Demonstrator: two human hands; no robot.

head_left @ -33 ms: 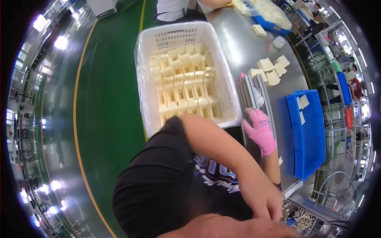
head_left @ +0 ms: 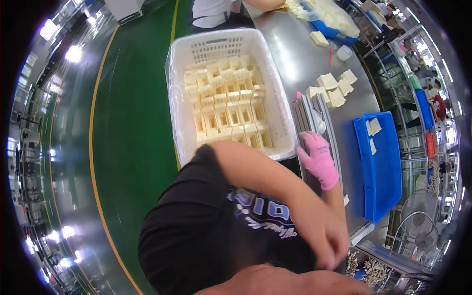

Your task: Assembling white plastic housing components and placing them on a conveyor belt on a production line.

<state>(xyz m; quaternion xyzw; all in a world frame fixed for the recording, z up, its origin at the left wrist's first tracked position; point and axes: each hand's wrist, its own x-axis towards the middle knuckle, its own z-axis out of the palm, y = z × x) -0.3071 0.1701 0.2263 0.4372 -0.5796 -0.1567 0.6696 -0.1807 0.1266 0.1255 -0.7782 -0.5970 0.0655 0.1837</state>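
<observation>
Just beside the right rim of a white crate point(head_left: 279, 105), a set of metal rails point(head_left: 306, 115) is partly covered by the right hand point(head_left: 318, 160), which is clad in a pink glove. Its fingers are laid forward and slightly bent over the rails, with the thumb spread to the left; the hand is seen half open, and whether anything is gripped beneath it cannot be told. The bare left hand point(head_left: 332, 246) is held well back toward the body, below the gloved one and well apart from the rails. Its fingers are loosely curled and blurred, so whether anything is held there cannot be told either. Part of the right forearm is hidden by this hand, and the near left corner of the crate is blocked from view by the left arm.

Inside the crate, which is lined with clear plastic, hollow cream parts point(head_left: 235, 115) are stacked in rows. Beyond the rails, a cluster of cream blocks point(head_left: 330, 87) is set on the metal bench point(head_left: 290, 54). Farther along, a white cup point(head_left: 344, 53) and a thin red stick point(head_left: 331, 56) can be seen. To the right of the gloved hand, a blue bin point(head_left: 386, 172) is placed, with a few cream pieces point(head_left: 375, 126) lying at its far end.
</observation>
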